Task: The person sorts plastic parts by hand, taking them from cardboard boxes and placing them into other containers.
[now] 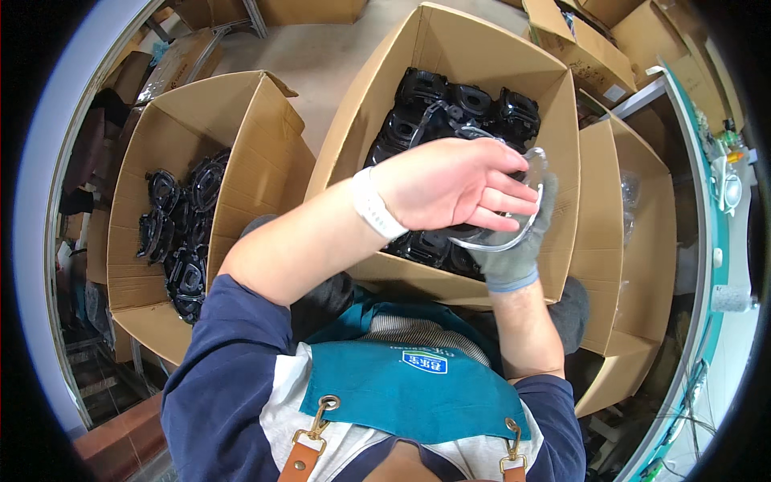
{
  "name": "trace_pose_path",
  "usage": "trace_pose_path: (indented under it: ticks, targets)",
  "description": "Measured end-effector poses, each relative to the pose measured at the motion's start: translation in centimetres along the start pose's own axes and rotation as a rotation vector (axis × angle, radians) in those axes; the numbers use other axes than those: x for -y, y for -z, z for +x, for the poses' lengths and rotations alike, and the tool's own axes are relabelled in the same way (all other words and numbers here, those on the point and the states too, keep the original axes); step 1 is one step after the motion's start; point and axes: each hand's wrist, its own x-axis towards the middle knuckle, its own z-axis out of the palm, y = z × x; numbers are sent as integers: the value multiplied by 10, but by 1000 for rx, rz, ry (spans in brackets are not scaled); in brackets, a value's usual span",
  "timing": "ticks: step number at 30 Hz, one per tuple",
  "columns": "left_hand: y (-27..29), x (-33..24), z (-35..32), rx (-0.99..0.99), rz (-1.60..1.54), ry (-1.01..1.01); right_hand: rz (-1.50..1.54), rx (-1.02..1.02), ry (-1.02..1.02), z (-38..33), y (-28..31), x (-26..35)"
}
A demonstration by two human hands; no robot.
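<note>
One head-worn fisheye view looks steeply down from close above the person's chest, facing forward toward the open cardboard box [450, 48] at twelve o'clock.

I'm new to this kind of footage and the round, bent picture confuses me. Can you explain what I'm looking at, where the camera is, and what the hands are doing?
There is no machine here: a person works with two hands. The one picture comes from a wide fisheye camera worn on the person's head, looking down, so straight edges bend near the rim and the forearms come in from below, above a teal apron.

The left hand is bare, with a white wristband, and lies flat over a clear curved plastic piece. The right hand, in a grey glove, holds that piece from below.

Under the hands stands an open cardboard box filled with black moulded parts. A second open box to the person's left holds fewer of the same parts. A third box is on the right; its contents are hard to make out.
</note>
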Motion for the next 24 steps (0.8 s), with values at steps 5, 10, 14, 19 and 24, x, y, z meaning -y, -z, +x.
trace_pose_path:
  ticks: [5, 10, 14, 19, 24]
  targets:
    - [-16, -23, -43, -261, 1854, -829, -172, 183, 179, 6, -30, -29]
    - [41, 11, -46, -681, 1737, -484, -850, 152, 350, -1, -41, -42]
    - [49, 27, -31, -516, 1423, -550, -1116, 106, 463, 1, -34, -47]
    - [63, 37, -23, -339, 948, -689, -1249, 232, 729, 7, -38, -56]
    - [62, 44, -22, -378, 823, -764, -1164, 230, 674, 4, -48, -57]
